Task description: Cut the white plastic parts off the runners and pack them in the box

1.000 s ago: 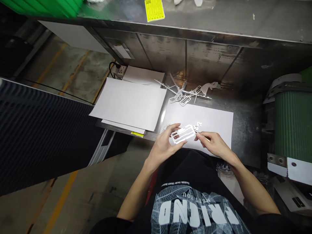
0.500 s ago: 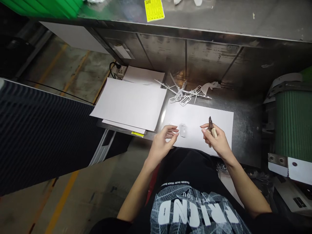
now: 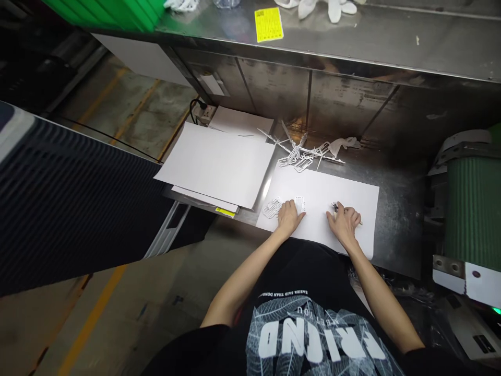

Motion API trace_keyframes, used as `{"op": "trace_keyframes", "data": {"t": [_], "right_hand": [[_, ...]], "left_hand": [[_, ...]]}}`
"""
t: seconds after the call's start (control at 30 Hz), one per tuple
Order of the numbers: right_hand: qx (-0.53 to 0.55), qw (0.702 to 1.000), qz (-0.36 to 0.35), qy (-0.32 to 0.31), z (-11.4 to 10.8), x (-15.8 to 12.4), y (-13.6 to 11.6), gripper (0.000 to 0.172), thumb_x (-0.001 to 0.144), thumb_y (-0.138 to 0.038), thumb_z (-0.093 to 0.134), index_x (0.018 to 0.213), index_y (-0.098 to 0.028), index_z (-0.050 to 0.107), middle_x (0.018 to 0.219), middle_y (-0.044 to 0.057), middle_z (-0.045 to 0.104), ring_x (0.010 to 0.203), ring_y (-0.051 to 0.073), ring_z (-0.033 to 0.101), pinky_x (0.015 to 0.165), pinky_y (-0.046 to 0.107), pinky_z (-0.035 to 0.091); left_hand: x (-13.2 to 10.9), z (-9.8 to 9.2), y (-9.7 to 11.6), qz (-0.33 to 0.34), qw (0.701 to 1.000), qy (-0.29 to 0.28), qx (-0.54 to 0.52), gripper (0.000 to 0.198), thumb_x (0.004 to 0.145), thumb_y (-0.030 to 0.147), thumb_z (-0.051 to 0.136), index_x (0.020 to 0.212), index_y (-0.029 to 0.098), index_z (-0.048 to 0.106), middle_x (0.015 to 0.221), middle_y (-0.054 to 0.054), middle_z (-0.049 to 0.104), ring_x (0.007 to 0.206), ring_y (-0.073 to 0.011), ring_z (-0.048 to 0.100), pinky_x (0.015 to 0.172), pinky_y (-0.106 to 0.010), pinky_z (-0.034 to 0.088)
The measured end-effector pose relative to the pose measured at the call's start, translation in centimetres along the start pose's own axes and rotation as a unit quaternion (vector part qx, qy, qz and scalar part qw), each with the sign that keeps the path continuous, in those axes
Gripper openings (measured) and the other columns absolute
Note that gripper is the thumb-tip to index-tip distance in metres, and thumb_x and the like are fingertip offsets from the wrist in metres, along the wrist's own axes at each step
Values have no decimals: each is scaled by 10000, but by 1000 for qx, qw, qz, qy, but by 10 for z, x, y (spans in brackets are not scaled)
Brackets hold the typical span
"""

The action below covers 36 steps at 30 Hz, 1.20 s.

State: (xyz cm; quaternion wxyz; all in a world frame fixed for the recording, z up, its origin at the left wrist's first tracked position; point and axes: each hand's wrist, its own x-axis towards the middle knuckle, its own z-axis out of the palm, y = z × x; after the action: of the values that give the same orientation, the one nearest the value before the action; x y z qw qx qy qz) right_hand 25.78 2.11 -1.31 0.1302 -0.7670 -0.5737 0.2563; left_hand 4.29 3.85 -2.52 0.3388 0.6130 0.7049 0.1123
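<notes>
My left hand rests low over the sheet of white paper, fingers bent down and thumb spread away from them. Just beyond the thumb lies a flat white plastic frame piece, close against the fingers; whether they touch it I cannot tell. Left of that hand is a small heap of similar white frame pieces, partly covered by the fingers. My right hand is wrapped around a pair of nippers, its dark jaws pointing up and left and a pale handle end showing at the right.
Behind the paper lies a tangle of thin white plastic runners beside a white glove. Stacked white sheets stand to the left. A green ribbed conveyor belt borders the right; a metal shelf crosses the back.
My left hand has lowered to the paper. The piece beside it now lies flat, further right. My right hand has come down, its nippers tipped lower. The camera view has shifted slightly.
</notes>
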Motion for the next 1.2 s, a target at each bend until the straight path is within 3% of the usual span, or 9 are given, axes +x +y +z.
{"op": "trace_keyframes", "data": {"t": [0.1,0.33,0.47,0.6,0.7,0.8,0.9,1.07,1.2], "right_hand": [[33,998,-50,-1,-1,1,-1,643,943,-426,590,1517,-160,474,1499,247,359,1435,451,275,1168,680,208],[198,974,-90,-65,-3,11,-18,678,886,-457,701,1489,-195,536,1348,186,549,1217,328,599,1077,533,495],[313,941,-94,-91,-40,-2,-36,554,895,-491,714,1356,-196,630,1317,165,628,1108,282,691,976,484,587],[405,903,-100,-104,-102,-35,-64,384,898,-500,756,1125,-198,690,984,68,733,794,201,744,773,385,654],[489,859,-93,-121,-136,-58,-87,330,880,-387,818,1128,-223,676,857,10,717,638,149,716,625,296,645],[572,801,-82,-155,-150,-71,-103,359,890,-287,817,1212,-260,660,838,-16,710,566,111,698,529,216,613],[593,782,-82,-171,-153,-76,-111,315,886,-290,817,1165,-248,675,818,-14,705,531,111,691,473,194,593],[604,767,-98,-192,-154,-79,-115,222,906,-264,795,1102,-252,692,775,-20,702,511,114,685,451,193,578],[549,804,-209,-95,-155,-78,-116,193,892,-140,781,1000,-300,769,892,8,749,742,164,752,640,286,650]], "left_hand": [[11,7,10,-9,1000,8,-4,409,971,379,688,1314,170,613,1371,-126,606,1229,-302,610,1039,-548,531],[11,-10,34,41,991,-45,-119,359,979,380,680,1262,163,632,1284,-110,644,1119,-264,654,962,-492,575],[-13,-54,55,97,957,-82,-261,272,951,339,716,1138,152,652,1038,-60,698,940,-202,692,867,-408,613],[-54,-116,75,111,907,-54,-402,410,834,361,824,1149,189,624,1128,-81,705,1059,-204,706,873,-322,644],[-79,-152,88,111,876,-45,-468,485,788,450,868,1139,202,644,1042,-65,737,945,-202,756,738,-275,668],[-92,-171,98,91,826,-58,-554,448,776,471,889,1070,203,685,895,-32,768,752,-170,773,652,-239,661],[-98,-178,103,55,780,-77,-619,418,743,453,924,998,201,711,809,-20,780,673,-171,771,616,-234,655],[-102,-179,102,63,796,-57,-599,400,767,510,894,957,203,721,757,-19,771,655,-195,768,589,-279,660],[-105,-185,94,198,838,24,-508,129,870,302,838,955,241,761,994,-29,804,926,-192,779,834,-322,667]]}}
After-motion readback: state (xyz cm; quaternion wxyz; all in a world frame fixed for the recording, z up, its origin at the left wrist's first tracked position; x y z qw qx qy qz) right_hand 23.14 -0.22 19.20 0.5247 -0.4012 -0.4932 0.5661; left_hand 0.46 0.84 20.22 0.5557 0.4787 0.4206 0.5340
